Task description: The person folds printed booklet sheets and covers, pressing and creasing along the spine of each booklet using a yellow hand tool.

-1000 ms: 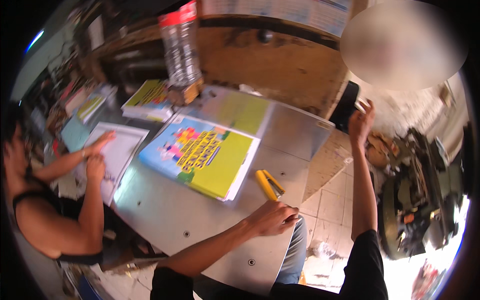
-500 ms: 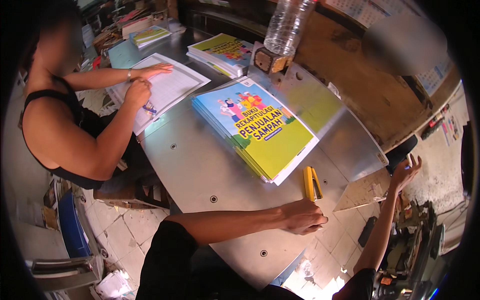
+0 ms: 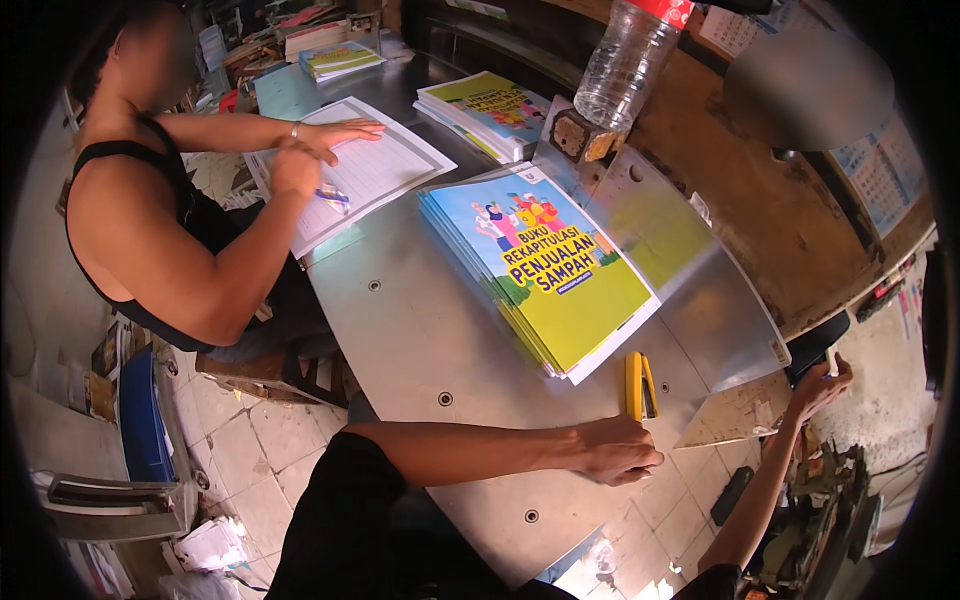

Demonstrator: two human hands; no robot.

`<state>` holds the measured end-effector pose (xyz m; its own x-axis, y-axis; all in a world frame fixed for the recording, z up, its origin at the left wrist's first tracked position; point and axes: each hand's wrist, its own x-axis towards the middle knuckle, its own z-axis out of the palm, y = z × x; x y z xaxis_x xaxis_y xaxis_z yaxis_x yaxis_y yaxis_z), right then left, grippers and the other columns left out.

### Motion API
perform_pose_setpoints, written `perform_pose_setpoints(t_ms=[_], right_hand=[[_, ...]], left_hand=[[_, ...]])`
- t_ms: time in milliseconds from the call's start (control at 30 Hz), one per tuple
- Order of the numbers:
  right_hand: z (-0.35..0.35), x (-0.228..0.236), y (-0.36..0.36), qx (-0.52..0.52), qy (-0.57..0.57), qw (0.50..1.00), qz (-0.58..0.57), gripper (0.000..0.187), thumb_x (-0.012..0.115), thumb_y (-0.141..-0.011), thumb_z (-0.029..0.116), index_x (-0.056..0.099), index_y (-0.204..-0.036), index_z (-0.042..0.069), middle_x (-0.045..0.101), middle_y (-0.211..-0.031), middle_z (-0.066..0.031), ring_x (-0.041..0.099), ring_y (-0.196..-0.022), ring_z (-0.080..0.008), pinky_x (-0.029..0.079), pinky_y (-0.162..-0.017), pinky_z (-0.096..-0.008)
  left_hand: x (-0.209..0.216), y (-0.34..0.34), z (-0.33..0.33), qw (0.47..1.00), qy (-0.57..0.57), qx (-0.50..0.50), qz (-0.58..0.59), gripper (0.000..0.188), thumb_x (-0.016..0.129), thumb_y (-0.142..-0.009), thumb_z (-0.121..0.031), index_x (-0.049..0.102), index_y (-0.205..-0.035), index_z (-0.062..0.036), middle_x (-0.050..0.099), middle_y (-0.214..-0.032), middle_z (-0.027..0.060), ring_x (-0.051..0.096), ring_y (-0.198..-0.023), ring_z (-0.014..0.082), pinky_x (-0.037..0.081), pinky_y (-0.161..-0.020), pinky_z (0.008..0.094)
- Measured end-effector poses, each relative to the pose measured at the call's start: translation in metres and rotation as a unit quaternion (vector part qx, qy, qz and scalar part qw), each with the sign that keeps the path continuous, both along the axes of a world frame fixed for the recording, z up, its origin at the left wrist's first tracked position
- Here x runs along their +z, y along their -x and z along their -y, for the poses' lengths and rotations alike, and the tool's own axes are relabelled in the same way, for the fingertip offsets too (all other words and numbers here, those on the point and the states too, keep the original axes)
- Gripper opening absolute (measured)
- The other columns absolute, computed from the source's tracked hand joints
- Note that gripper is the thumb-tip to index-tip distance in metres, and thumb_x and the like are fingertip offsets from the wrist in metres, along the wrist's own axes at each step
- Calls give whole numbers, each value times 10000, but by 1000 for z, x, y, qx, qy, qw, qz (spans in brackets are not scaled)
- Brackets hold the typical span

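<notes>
My left hand (image 3: pixel 617 452) rests near the table's front edge with fingers curled closed. What it holds, if anything, is hidden. Just beyond it stands a yellow stapler (image 3: pixel 634 388). Farther back lies a stack of books (image 3: pixel 560 270) with a blue and green illustrated cover. At the right, past the table's corner, my right hand (image 3: pixel 822 388) is raised with its fingers apart and bent, close to a black object (image 3: pixel 818 345) whose kind I cannot make out. No object shows clearly within the right hand.
Across the left side a person (image 3: pixel 170 230) leans over an open ruled book (image 3: pixel 375 170), one hand flat on it. More books (image 3: pixel 480 105) lie at the back, beside a clear plastic bottle (image 3: pixel 625 70) on a block (image 3: pixel 580 135). Wall calendars hang at the right.
The view has shifted slightly, moving the table's contents to the right in the picture. My right hand's fingers have bent more. The left hand stays by the stapler.
</notes>
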<state>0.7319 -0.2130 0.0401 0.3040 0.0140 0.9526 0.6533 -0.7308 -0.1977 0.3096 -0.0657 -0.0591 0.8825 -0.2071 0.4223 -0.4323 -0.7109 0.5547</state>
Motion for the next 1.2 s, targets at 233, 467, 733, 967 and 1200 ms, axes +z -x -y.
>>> perform_pose_setpoints(t_ms=[233, 467, 733, 967, 1200], right_hand=[[9, 3, -2, 0, 11, 1000, 13, 236, 562, -922, 111, 596, -1145, 42, 679, -1160, -146, 597, -1077, -383, 448, -949, -528], [7, -3, -2, -12, -2, 1000, -17, 230, 562, -931, 116, 596, -1151, 54, 680, -1135, -134, 605, -1071, -377, 451, -934, -528], [26, 0, -13, -32, 3, 999, 11, 242, 598, -914, 130, 623, -1150, 84, 681, -1124, -141, 621, -1028, -389, 486, -882, -512], [-25, -5, 33, 114, -27, 991, 58, 456, 554, -896, 97, 579, -1340, -9, 572, -1289, -209, 538, -1190, -346, 403, -1050, -476], [-13, 19, 65, 113, -8, 994, 4, 584, 494, -797, -80, 543, -1369, 27, 515, -1344, -130, 463, -1277, -347, 335, -1106, -488]], left_hand=[[8, 0, 2, 1000, -26, -10, -7, 210, 679, -901, -161, 532, -808, -43, 622, -701, 123, 670, -685, 335, 538, -663, 455], [11, -6, -10, 955, -109, 90, 262, 128, 701, -901, -186, 628, -899, -80, 640, -742, 23, 653, -769, 174, 512, -714, 364], [44, 5, -75, 894, -133, 427, 21, 663, 857, -766, -383, 610, -1264, -22, 574, -1266, 255, 488, -1301, 366, 235, -1081, 657], [33, 11, -95, 873, -70, 459, -149, 831, 760, -845, -320, 374, -1503, 8, 349, -1553, 308, 292, -1493, 435, 125, -1081, 840], [45, 5, -92, 863, -81, 463, -185, 794, 701, -915, -304, 324, -1536, 16, 324, -1593, 303, 245, -1530, 430, 54, -1112, 827]])
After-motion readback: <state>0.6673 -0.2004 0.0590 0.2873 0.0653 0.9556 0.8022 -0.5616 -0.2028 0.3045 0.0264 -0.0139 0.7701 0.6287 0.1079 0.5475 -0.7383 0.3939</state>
